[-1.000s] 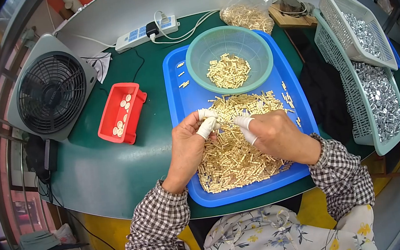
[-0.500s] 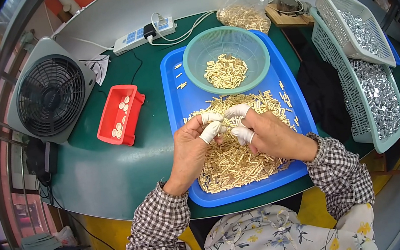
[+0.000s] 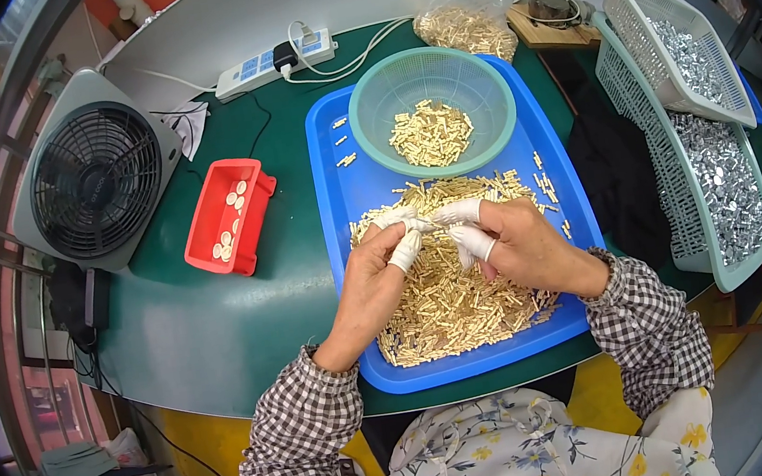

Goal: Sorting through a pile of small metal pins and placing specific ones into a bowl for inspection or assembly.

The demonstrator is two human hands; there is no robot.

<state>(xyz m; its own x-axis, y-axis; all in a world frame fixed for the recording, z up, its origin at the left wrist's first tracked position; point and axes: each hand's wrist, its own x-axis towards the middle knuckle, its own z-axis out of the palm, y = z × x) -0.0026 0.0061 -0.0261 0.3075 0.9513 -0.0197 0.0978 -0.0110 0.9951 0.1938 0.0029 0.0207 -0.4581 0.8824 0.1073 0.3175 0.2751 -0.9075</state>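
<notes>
Both my hands are raised over a heap of small gold-coloured metal pieces [image 3: 452, 310] in a blue tray [image 3: 338, 215]. White finger cots cover the thumb and fingertips of each. My left hand [image 3: 372, 277] is pinched closed, its tips close to those of my right hand [image 3: 529, 244], whose fingers are bent and closed too. Whatever sits between the fingertips is too small and too covered to make out. At the tray's far end stands a pale green mesh colander [image 3: 507, 118] holding more gold-coloured pieces [image 3: 430, 134].
A red bin [image 3: 252, 230] with several cream discs lies left of the tray, beside a box fan [image 3: 98, 182]. Behind are a power strip [image 3: 251, 71] and a plastic bag [image 3: 468, 29] of gold-coloured pieces. Baskets [image 3: 672, 202] of silvery parts stand at right, near dark cloth [image 3: 617, 180].
My fingertips have shifted slightly against each other. My left fingers are a little more bunched, and the right hand has moved slightly rightward. The tray and colander look the same.
</notes>
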